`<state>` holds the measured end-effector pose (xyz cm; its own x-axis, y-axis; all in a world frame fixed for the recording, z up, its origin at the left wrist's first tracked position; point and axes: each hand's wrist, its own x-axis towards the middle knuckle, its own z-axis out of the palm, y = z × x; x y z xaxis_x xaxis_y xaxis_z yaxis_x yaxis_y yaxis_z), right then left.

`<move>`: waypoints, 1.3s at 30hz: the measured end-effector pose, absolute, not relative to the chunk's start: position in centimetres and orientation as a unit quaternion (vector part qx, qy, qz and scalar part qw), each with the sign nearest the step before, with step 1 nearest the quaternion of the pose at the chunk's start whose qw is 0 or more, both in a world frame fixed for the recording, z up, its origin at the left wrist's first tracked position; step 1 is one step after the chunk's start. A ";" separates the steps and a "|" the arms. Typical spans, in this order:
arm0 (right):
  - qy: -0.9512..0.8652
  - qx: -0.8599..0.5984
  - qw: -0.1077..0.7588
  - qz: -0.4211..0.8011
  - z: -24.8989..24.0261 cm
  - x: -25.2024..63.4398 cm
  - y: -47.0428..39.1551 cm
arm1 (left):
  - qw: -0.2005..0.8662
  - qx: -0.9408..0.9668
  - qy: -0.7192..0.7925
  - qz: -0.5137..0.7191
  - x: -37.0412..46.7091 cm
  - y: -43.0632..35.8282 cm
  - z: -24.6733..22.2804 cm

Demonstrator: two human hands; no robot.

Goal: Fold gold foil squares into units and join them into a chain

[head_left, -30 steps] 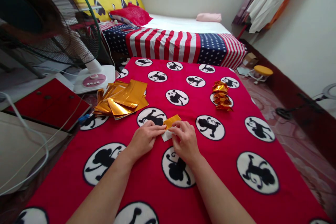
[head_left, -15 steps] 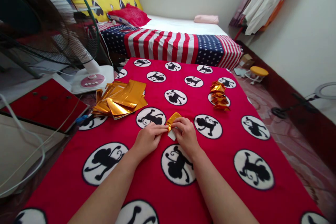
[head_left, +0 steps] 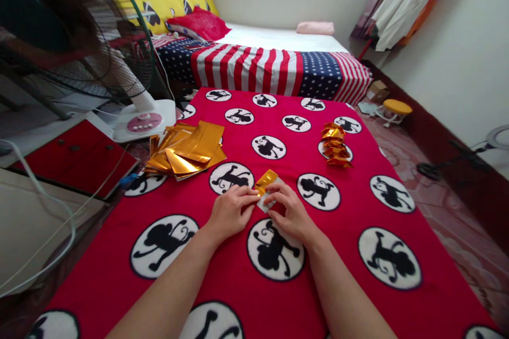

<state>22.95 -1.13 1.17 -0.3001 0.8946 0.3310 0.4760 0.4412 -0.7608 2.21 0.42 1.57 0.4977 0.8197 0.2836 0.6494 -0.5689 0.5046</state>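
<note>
A small piece of gold foil paper (head_left: 268, 178), part folded so that its whitish back shows, lies on the red cloth between my hands. My left hand (head_left: 233, 212) holds its left edge, with the fingertips together on the paper. Curled over the right side, the fingers of my right hand (head_left: 291, 213) touch the paper's pale part, and the thumb sits at the lower corner. The fingertips partly cover the fold. To the left is a loose pile of flat gold foil sheets (head_left: 191, 148). At the right stands a row of folded gold paper pieces (head_left: 335, 145).
The red cloth (head_left: 318, 275) with monkey circles covers the surface. A fan (head_left: 145, 116) stands at the left beside a red-topped cabinet (head_left: 75, 164). Behind is a bed with a striped, starred cover (head_left: 246, 71). A yellow stool (head_left: 397, 107) is on the floor at right.
My right hand's fingers have spread and shifted slightly right, uncovering more of the paper's pale side. My left hand stays at the paper's left edge. The whole view has shifted slightly.
</note>
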 end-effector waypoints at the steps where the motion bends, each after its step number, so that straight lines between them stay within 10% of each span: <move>1: -0.759 -0.448 0.386 0.273 1.1 23.0 -1.1 | 0.174 0.844 0.436 0.259 2.2 0.4 1.5; 39: -0.769 -0.449 0.393 0.228 0.6 22.8 -1.2 | 0.203 0.812 0.463 0.292 2.6 0.6 1.3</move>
